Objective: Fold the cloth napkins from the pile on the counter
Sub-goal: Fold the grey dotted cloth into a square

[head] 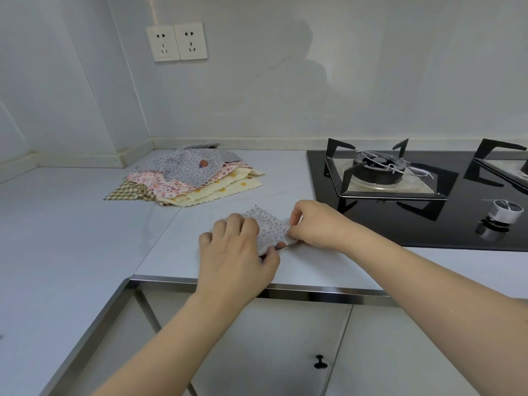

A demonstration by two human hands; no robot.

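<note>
Cloth napkin [268, 228], glossy glass hob [400, 224]

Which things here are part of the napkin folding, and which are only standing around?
Part of the job:
- grey dotted napkin, pinched by the left hand and right hand
- pile of napkins behind it on the counter

Just lying about:
- gas hob
- hob knob
- wall sockets
- cabinet door knob

Both hands work a small grey dotted napkin [268, 227] on the bench [85, 224]: the left hand [237, 252] pinches its near edge, the right hand [317, 224] its right edge. The pile [185, 175] lies behind, beside the hob [414, 218].
</note>
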